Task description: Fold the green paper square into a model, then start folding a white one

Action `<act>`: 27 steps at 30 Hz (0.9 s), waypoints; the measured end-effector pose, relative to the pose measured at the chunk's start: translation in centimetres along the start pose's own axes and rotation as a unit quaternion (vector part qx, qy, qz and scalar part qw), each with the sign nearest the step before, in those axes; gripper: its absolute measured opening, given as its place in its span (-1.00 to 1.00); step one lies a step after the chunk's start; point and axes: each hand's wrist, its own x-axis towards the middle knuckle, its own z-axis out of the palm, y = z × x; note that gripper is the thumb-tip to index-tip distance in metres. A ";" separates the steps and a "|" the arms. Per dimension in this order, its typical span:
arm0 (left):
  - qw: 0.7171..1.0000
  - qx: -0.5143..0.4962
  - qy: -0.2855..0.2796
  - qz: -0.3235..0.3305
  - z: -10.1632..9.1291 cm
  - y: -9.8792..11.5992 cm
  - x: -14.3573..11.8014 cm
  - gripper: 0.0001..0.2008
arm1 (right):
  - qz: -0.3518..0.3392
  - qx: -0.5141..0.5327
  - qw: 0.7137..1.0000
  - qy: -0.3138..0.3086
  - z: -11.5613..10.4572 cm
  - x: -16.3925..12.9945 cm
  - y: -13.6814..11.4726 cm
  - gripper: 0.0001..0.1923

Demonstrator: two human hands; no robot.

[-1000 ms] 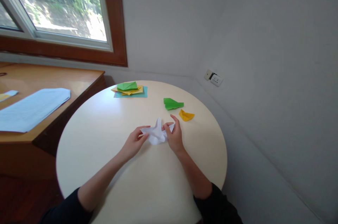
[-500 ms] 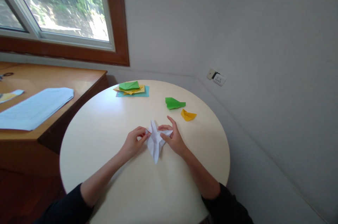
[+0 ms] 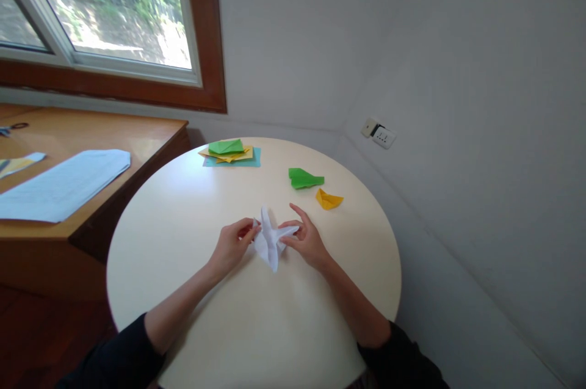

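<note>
Both hands on the white paper piece [image 3: 270,242], mid-table [image 3: 183,206], just in front of me. L hand [image 3: 231,247] pinches its left flap w/ thumb + fingertips; R hand [image 3: 306,241] pinches the right flap, index finger lifted off. The paper is part-folded, pointed tips up and down, creases showing, so I'd judge I'm mid-fold, shaping the side flaps. Next move prob needs an even pull or press on both flaps, edges kept lined up so the crease lands straight.

Further back: green folded piece [image 3: 304,178] and yellow folded piece [image 3: 328,199] near each other, plus a stack of coloured sheets [image 3: 230,154]. Printed sheet [image 3: 64,184] on the side desk; its text is too small to read. No brands or labels visible.
</note>
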 end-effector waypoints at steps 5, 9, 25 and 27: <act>1.000 0.017 0.011 0.009 0.3 0.4 0.1 -0.82 | -0.032 -0.029 0.999 0.012 1.3 0.2 -0.9 -0.30; 0.999 0.035 0.015 0.021 0.4 0.7 0.3 -0.83 | -0.027 -0.047 0.998 0.037 2.1 0.5 -1.1 -0.63; 0.986 -0.129 -0.063 -0.085 0.5 2.1 0.9 -0.67 | -0.006 -0.015 0.999 0.032 3.1 1.1 -1.1 -0.79; 0.983 -0.141 -0.067 -0.097 0.5 2.2 1.0 -0.67 | -0.003 -0.014 1.000 0.011 3.1 1.1 -0.9 -0.83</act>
